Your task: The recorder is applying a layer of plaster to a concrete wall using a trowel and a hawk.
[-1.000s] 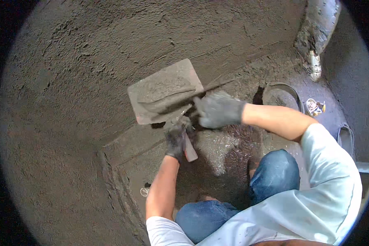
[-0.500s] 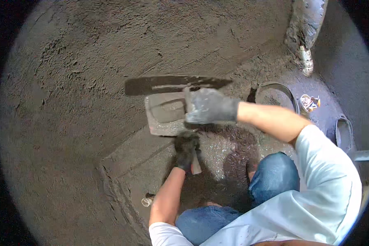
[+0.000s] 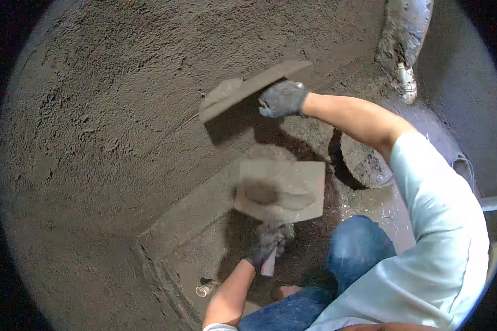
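My gloved right hand (image 3: 283,99) is closed round the grip of a long plastering trowel (image 3: 254,91). The trowel lies at a slant by the mortar-coated wall (image 3: 149,66), with a lump of wet mortar (image 3: 225,91) at its left end; I cannot tell if the blade touches the wall. Lower down, my gloved left hand (image 3: 269,243) grips the handle of a plasterer's hawk (image 3: 309,182). Some grey mortar (image 3: 290,196) lies on the hawk's flat plate. The hawk is level or nearly so, in front of my knees.
A white pipe end (image 3: 203,291) sticks up from the floor at lower left. Another white pipe (image 3: 407,83) comes down in the far right corner. Under my right arm stands a round bucket (image 3: 364,160), partly hidden. A second container (image 3: 464,171) is at the right.
My right hand has carried the trowel up from the hawk to the wall and tilted it, mortar on it. My left hand has drawn the hawk down toward me and to the right.
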`<action>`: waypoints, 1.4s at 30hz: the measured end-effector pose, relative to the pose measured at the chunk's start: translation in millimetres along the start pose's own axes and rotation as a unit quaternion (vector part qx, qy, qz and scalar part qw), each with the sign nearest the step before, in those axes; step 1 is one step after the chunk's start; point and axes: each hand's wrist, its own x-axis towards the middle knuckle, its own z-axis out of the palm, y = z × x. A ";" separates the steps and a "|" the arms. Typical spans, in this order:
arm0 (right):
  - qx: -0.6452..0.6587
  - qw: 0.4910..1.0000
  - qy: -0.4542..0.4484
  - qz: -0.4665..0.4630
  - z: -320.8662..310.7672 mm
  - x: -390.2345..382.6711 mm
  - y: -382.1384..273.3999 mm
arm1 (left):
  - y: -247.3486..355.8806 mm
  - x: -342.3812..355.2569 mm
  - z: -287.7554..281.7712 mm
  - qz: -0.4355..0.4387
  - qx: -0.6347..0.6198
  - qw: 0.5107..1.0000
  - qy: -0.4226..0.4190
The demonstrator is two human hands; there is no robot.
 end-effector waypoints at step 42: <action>-0.088 0.981 0.170 0.010 -137.8 26.7 -45.8 | -39.9 59.1 -120.0 0.089 -0.249 0.964 0.006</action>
